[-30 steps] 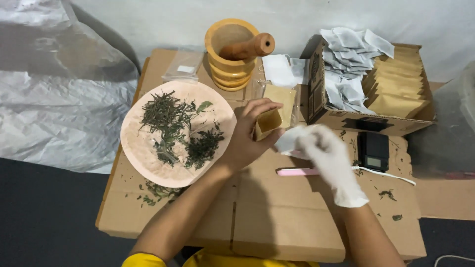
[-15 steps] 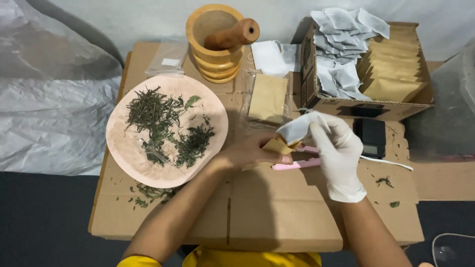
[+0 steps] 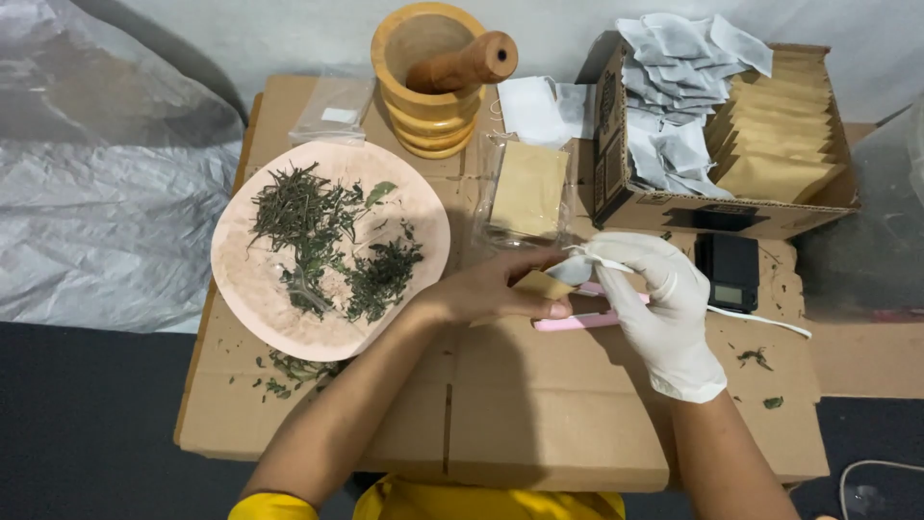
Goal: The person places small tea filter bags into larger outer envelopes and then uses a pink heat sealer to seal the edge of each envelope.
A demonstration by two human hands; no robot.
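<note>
Fingers (image 3: pixel 553 310) on flat kraft sachet (image 3: pixel 541 285) — papery.

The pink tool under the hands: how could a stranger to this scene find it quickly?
Start at the flattened cardboard serving as the work surface, then look where the bare left hand and gloved right hand meet. The pink tool lies flat just below them, a slim bar, the only pink item besides the round plate.

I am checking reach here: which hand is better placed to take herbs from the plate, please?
Probably the left hand: it lies beside the plate, though holding a brown packet; the gloved right hand sits farther off, holding a white sachet.
</note>
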